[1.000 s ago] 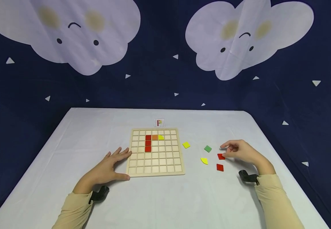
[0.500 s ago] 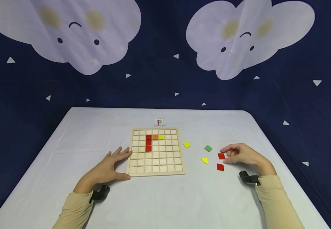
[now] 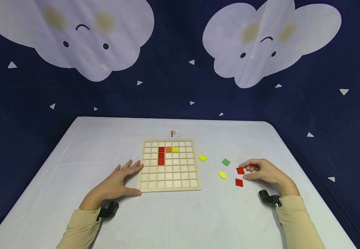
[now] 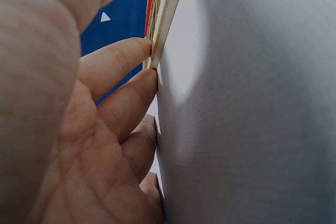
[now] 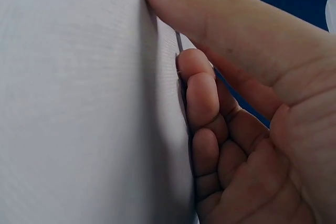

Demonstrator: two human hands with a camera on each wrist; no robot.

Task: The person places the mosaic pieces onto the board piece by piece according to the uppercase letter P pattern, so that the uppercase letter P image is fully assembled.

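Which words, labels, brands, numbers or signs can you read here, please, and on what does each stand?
No words, labels, brands, numbers or signs can be read in any view.
Small card beyond the wooden board: a coloured pattern on a grid; any print there is too small to read.

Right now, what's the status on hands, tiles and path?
Left hand touching grid board's left edge. Right hand at upper red tile, grip unclear. Tile on table, off the board. Green tile, two yellow tiles lie between.
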